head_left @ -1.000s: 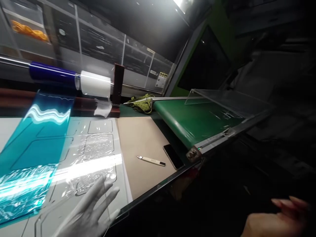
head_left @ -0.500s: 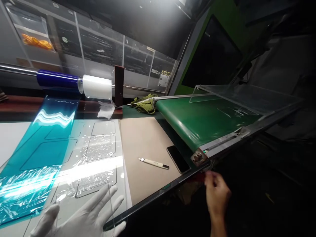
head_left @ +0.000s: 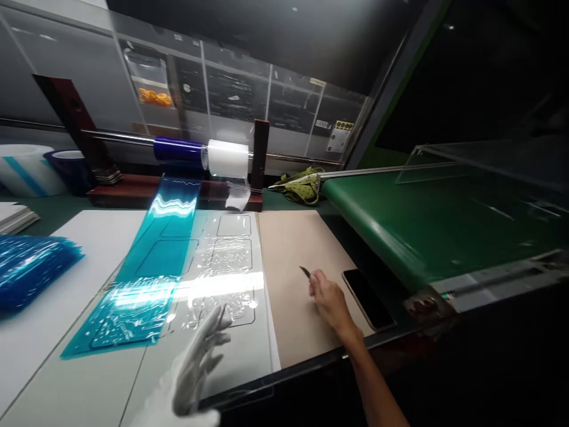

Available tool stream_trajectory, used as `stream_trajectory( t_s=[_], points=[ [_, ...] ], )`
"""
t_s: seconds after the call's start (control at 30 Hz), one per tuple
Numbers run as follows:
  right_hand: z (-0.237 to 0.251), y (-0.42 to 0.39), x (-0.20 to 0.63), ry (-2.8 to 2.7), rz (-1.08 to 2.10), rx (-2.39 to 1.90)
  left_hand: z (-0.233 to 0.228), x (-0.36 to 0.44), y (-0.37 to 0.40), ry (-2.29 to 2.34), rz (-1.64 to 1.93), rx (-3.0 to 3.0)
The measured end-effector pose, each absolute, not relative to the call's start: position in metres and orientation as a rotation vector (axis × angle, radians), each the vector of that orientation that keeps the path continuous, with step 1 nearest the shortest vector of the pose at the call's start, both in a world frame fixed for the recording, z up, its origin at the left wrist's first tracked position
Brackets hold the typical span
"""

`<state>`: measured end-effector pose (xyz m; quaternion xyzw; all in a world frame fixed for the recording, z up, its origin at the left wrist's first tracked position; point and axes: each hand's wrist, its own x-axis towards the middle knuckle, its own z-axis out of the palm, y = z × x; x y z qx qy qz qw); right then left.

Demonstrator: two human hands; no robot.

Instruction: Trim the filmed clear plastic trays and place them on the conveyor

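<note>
My right hand [head_left: 328, 299] is bare and rests on the brown paper sheet [head_left: 291, 249], closed around the craft knife [head_left: 305, 272] whose blade tip pokes out past my fingers. My left hand [head_left: 200, 356] wears a white glove and lies with fingers spread on the near edge of a clear plastic sheet [head_left: 226, 279] with cut-out outlines. A strip of blue film [head_left: 151, 273] runs from the blue roll [head_left: 178, 149] on the rod down over the white board. A white film roll [head_left: 228, 158] sits beside the blue one.
A black phone [head_left: 367, 298] lies right of my right hand at the table edge. A green conveyor belt [head_left: 427, 225] under a clear guard fills the right side. A pile of blue film [head_left: 26, 267] lies at left. Tape rolls [head_left: 26, 169] and a green cloth [head_left: 302, 184] stand behind.
My right hand came up from below the table edge and took hold of the knife on the brown paper. The view swung left, revealing the blue film pile and tape rolls.
</note>
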<state>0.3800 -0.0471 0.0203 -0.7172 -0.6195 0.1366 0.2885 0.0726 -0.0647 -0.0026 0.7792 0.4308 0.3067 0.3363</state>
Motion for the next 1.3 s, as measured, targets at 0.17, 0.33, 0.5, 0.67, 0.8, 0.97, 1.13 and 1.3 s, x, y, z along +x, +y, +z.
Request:
stream_trajectory(
  t_s=[0.17, 0.33, 0.5, 0.67, 0.8, 0.97, 1.13, 1.3],
  points=[
    [0.049, -0.1, 0.331, -1.707, 0.836, -1.622, 0.011, 0.07, -0.068, 1.288, 0.755, 2.17],
    [0.057, -0.132, 0.28, -1.695, 1.177, -1.403, 0.028, 0.066, -0.075, 1.339, 0.563, 2.244],
    [0.051, -0.136, 0.261, -1.705, 1.271, -1.538, 0.035, 0.042, -0.089, 1.19, 0.525, 2.329],
    [0.046, -0.135, 0.255, -1.669, 1.169, -1.444, 0.048, 0.037, -0.09, 1.187, 0.351, 2.282],
    [0.042, -0.135, 0.253, -1.693, 1.175, -1.438, 0.063, 0.043, -0.093, 1.241, 0.251, 2.227],
    [0.038, -0.138, 0.254, -1.711, 1.104, -1.447, 0.063, 0.047, -0.094, 1.206, 0.252, 2.248],
    [0.034, -0.14, 0.261, -1.725, 1.038, -1.455, 0.065, 0.057, -0.092, 1.154, 0.252, 2.282],
    [0.029, -0.142, 0.27, -1.731, 1.071, -1.446, 0.071, 0.067, -0.084, 1.053, 0.171, 2.308]
  ],
)
